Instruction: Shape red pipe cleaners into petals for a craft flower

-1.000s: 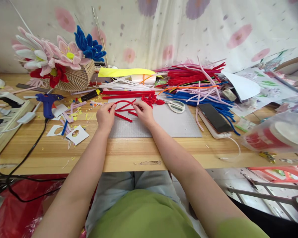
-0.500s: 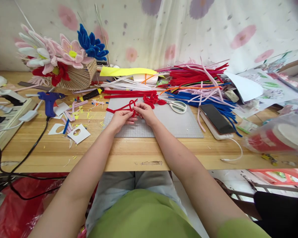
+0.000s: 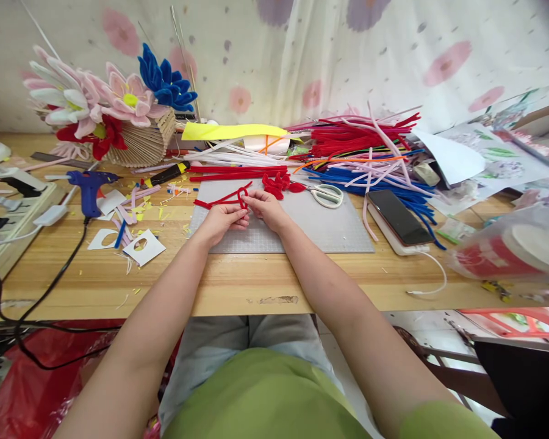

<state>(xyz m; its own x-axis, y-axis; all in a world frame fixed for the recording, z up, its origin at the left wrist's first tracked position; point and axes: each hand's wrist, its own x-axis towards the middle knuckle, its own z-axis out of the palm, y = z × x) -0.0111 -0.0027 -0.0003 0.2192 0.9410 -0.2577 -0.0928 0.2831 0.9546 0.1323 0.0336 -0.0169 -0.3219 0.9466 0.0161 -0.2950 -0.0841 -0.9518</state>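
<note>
A bent red pipe cleaner (image 3: 243, 196) with a small loop is pinched between both hands above the grey cutting mat (image 3: 329, 235). My left hand (image 3: 224, 222) closes on its lower part, and my right hand (image 3: 261, 206) grips the loop's right side. More red stems (image 3: 210, 202) lie just behind my left hand. Past my right hand rest red fuzzy petals (image 3: 277, 185) and scissors with pale handles (image 3: 327, 196). Straight red stems (image 3: 238, 174) lie along the mat's back edge.
On the left are a blue glue gun (image 3: 90, 190), cut paper squares (image 3: 144, 247), a cutter (image 3: 168, 174) and a basket of fuzzy flowers (image 3: 149, 140). To the right lie piled stems (image 3: 361, 137), a phone (image 3: 399, 216) and a bagged cup (image 3: 498, 250).
The loop between my fingers looks smaller and lower, and my fingers have shifted slightly around it. The whole view has moved a little.
</note>
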